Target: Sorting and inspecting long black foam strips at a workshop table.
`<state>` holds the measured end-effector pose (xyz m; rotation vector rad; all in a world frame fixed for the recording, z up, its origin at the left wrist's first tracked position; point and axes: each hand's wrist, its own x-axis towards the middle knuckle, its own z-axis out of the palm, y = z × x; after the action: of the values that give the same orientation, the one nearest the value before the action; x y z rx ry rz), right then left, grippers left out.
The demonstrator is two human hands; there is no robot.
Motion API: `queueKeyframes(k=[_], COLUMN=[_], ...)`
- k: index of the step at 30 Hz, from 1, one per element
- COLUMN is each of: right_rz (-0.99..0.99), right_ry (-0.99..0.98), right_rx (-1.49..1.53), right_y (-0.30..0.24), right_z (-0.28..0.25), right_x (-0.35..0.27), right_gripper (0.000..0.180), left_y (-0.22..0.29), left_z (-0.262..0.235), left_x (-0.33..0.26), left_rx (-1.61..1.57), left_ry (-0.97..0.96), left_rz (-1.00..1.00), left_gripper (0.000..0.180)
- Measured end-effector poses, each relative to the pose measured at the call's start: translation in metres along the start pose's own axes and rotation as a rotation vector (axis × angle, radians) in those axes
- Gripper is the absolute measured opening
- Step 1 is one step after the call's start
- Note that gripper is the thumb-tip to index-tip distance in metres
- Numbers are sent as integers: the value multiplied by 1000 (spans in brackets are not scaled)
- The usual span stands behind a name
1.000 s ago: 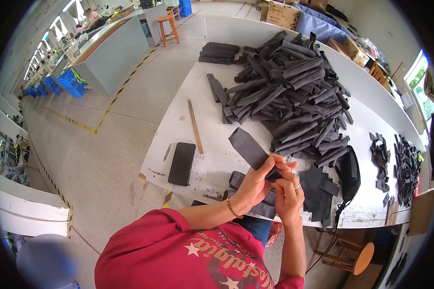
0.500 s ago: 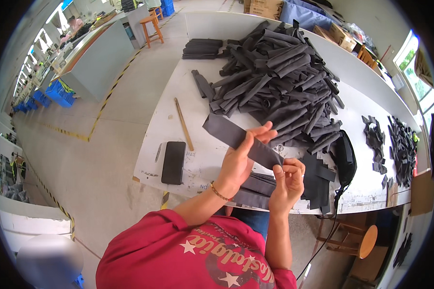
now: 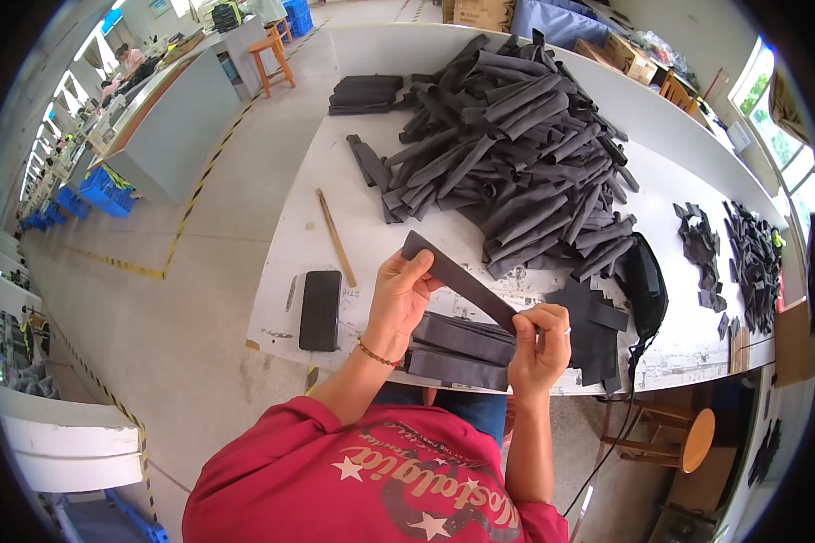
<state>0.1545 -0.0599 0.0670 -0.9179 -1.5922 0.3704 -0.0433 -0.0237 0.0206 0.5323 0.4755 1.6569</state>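
Between my hands a dark grey fabric strip (image 3: 466, 286) is stretched out at a slant. My left hand (image 3: 402, 294) pinches its upper left end, thumb on top. At the lower right end my right hand (image 3: 541, 344) grips the strip between thumb and fingers. Below it, near the table's front edge, lies a stack of flat dark strips (image 3: 457, 353). Beyond my hands rises a big heap of rolled dark fabric pieces (image 3: 534, 154). Flat black pieces (image 3: 589, 330) lie to the right of my right hand.
A black phone (image 3: 321, 310) and a thin wooden stick (image 3: 336, 237) lie on the white table (image 3: 290, 262) at left. To the right are a black pouch (image 3: 647, 290) with a cord and smaller dark scraps (image 3: 752, 267). A wooden stool (image 3: 695, 441) stands beside the table.
My left hand has moved left and slightly down to the strip's end, its fingers now closed on it. The strip is drawn straight and looks narrower. My right hand keeps its grip.
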Motion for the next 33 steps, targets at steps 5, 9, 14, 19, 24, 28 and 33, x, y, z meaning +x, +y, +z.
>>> queueKeyframes(k=[5,9,14,19,24,28,33], right_rz=[41,107,214,135,139,222,-232], right_ry=[22,29,-41,-65,-52,-38,83], right_rx=[9,60,7,-53,-12,54,-268], right_y=[9,12,27,30,31,32,20], right_z=[-7,-5,-9,-11,-12,-9,-12], right_x=[-3,-2,-1,-2,-7,-17,-10], right_gripper=[6,6,10,10,10,12,25], left_y=[3,0,8,11,10,9,0], left_z=[7,1,0,0,-5,-3,3], left_x=[-3,-3,1,2,1,3,12], left_rx=[-33,4,190,305,344,203,473], left_ry=[-71,-55,45,60,42,15,294], left_rz=[14,2,-59,-115,-111,-125,294], left_gripper=[16,17,16,20,18,19,26])
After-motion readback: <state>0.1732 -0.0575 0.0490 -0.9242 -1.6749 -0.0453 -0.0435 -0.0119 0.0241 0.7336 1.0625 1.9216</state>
